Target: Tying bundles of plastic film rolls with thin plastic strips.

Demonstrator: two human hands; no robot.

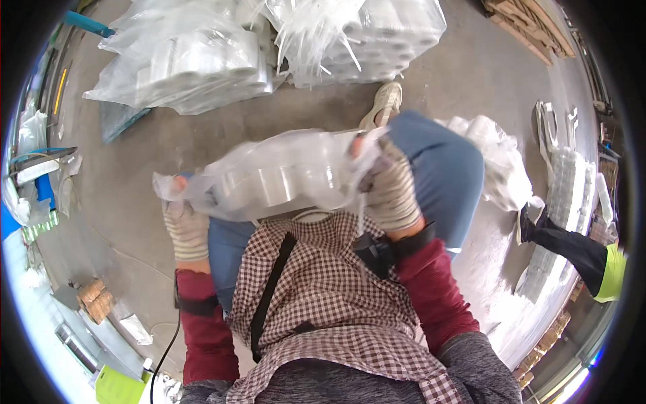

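Across my lap lies a clear plastic bag (269,172) packed with several shiny, whitish translucent cylinders; I cannot tell exactly what they are. My left hand (184,225), in a striped knit glove, is closed on the bag's gathered left end. Its bare fingertip shows at the plastic. At the other end, my right hand (391,188) grips the bunched plastic in a matching glove, with its fingers partly hidden behind it. Slight blur covers the bag and the right fingers. A checked apron (303,269) covers my front below the bag.
Ahead stand two big plastic-wrapped bundles of cylinders, the left bundle (195,64) and the right bundle (383,40). White bags (494,161) lie right of my knee. Farther right are wrapped stacks (568,188) and another person's dark-trousered leg (568,246). Wooden pallets (528,27) stand far right.
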